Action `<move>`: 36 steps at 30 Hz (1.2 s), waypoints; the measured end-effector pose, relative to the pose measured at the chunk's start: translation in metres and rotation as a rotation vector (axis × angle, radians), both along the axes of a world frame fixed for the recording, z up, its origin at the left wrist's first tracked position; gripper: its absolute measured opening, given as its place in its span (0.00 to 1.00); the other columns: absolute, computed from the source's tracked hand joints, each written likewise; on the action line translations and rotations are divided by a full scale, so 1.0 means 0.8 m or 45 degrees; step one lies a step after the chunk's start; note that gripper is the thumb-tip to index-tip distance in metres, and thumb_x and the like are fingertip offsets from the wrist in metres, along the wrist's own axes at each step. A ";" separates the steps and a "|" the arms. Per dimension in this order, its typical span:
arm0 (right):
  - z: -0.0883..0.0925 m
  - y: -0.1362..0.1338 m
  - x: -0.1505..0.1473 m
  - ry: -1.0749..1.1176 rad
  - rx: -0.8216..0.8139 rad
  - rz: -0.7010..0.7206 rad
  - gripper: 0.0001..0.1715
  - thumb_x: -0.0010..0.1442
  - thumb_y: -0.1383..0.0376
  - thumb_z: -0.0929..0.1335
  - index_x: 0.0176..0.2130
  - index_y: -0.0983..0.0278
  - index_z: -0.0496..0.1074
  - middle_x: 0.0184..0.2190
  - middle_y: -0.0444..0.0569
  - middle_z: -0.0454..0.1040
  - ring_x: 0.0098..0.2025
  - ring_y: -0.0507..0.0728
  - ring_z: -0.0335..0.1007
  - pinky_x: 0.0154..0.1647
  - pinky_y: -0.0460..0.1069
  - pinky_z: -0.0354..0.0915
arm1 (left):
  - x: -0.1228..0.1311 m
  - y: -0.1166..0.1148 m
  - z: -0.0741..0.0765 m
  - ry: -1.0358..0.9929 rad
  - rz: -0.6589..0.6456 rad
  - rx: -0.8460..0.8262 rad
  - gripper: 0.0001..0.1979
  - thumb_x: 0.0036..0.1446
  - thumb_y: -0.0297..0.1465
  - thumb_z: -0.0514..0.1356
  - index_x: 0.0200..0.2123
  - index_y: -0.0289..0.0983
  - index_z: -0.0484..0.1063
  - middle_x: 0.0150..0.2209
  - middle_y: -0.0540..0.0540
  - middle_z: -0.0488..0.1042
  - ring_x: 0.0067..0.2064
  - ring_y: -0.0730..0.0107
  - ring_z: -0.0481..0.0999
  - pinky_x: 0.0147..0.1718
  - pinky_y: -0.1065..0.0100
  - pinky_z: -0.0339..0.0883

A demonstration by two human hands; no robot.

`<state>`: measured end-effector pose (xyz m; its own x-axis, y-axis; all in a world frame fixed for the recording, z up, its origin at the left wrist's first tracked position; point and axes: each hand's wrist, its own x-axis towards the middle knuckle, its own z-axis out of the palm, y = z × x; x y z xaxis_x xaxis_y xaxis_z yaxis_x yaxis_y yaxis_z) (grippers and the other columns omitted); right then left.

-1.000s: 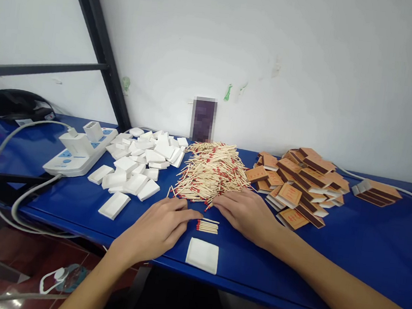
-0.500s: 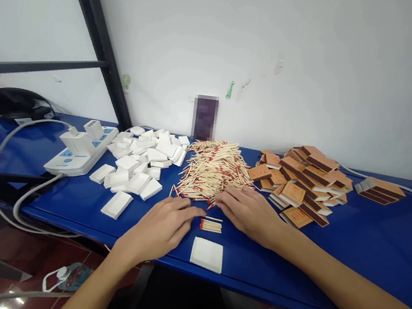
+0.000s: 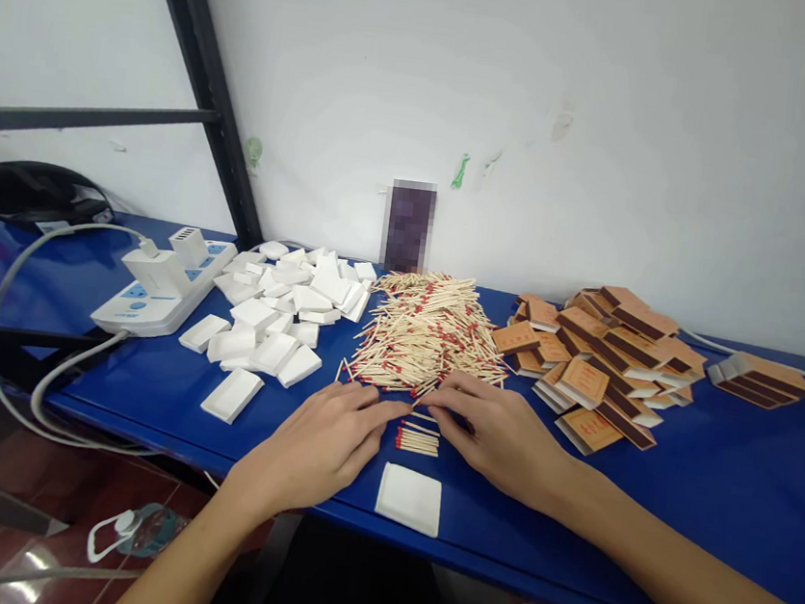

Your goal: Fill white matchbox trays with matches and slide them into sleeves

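A row of matchsticks with red heads on the left lies on the blue table, one stick slightly apart at its far side. Just beyond the row, my left hand rests with its index finger stretched to the right, the tip against a matchstick. Opposite it, my right hand has its fingertips closed on that matchstick, at the near edge of a large matchstick pile. The stick is mostly hidden by the fingers. Nearer the table's front edge lies a white matchbox tray.
White matchbox trays are heaped on the left, with one tray apart in front. Brown matchbox sleeves are piled on the right, and a few more sleeves stand beyond. A power strip with cables lies far left.
Another matchstick now lies at the far side of the row. My right hand has moved from the pile towards my left fingertip, its fingers drawn together. The view has shifted slightly.
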<state>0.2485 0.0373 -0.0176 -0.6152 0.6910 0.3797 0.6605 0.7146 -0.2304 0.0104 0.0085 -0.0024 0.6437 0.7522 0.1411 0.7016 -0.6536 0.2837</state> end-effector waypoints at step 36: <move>0.002 0.009 0.015 -0.121 0.132 -0.108 0.09 0.63 0.70 0.64 0.37 0.64 0.75 0.35 0.49 0.72 0.32 0.55 0.70 0.31 0.48 0.61 | -0.002 0.002 -0.002 -0.012 -0.010 -0.034 0.19 0.70 0.28 0.47 0.60 0.42 0.66 0.45 0.44 0.72 0.47 0.60 0.72 0.50 0.57 0.66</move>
<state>0.2603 0.0446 -0.0162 -0.5929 0.7020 0.3945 0.7346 0.6722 -0.0921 0.0087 0.0104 -0.0039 0.6485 0.7506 0.1270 0.6937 -0.6513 0.3075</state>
